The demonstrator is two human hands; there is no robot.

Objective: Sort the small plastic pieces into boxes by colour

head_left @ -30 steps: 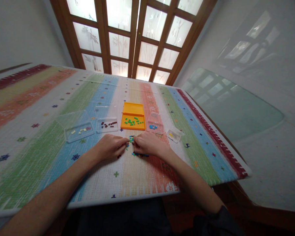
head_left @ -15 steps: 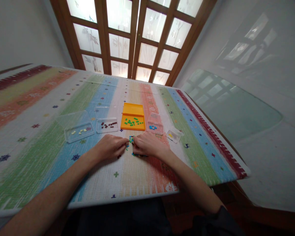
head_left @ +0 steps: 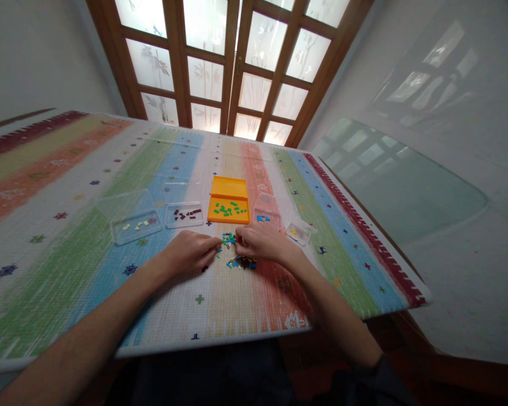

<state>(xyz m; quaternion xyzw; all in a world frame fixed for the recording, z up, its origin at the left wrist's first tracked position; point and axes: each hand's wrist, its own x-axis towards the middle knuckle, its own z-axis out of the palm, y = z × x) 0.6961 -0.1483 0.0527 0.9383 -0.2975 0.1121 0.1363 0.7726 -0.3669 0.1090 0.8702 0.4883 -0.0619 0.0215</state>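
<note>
A loose pile of small mixed-colour building bricks (head_left: 228, 239), blue, green, brown and pale, lies on the striped tablecloth between my hands. My left hand (head_left: 191, 250) rests at the pile's left edge, its fingers curled together; what they hold, if anything, is hidden. At the pile's right side is my right hand (head_left: 260, 242), closed with thumb and fingers bent together, partly over more bricks (head_left: 241, 262) below it. Just beyond stands an open orange box (head_left: 209, 219) with several green bricks in its lower half.
A clear box (head_left: 114, 239) with pale bricks and a clear box (head_left: 168, 224) with brown bricks stand to the left, lids open. On the right are a clear box (head_left: 275, 213) with blue bricks and a smaller box (head_left: 298, 239) with yellow ones. The table's near edge (head_left: 161, 348) runs below my forearms.
My right hand has shifted right and slightly up, uncovering more of the mixed bricks. The left hand stays almost where it was.
</note>
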